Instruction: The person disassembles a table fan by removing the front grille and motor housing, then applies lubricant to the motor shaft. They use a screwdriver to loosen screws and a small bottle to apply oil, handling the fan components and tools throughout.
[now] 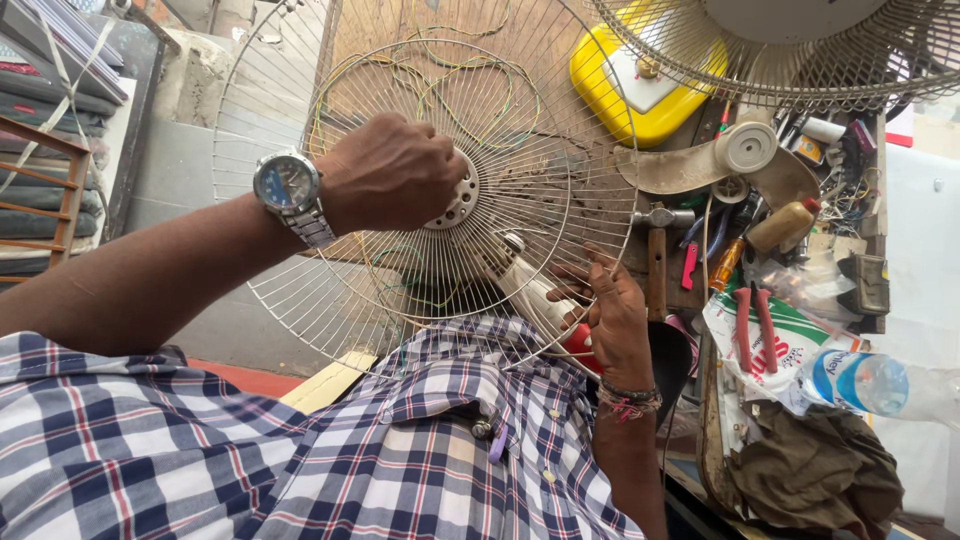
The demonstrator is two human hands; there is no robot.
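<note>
A round wire fan guard [300,120] stands tilted in front of me, over my checked shirt. My left hand [392,170], with a wristwatch, is closed on the guard's centre disc [462,192]. My right hand [615,318], with thread bands at the wrist, reaches behind the guard's lower right rim and grips it beside a white fan motor body [528,290]. A red part shows just under that hand.
Wooden workbench [540,60] with loose green and yellow wires. Another fan guard [800,60] at top right, a yellow casing [620,100], a fan blade [700,160], a hammer [657,250], red-handled pliers [752,325], a plastic bottle [860,382], a brown cloth [815,470].
</note>
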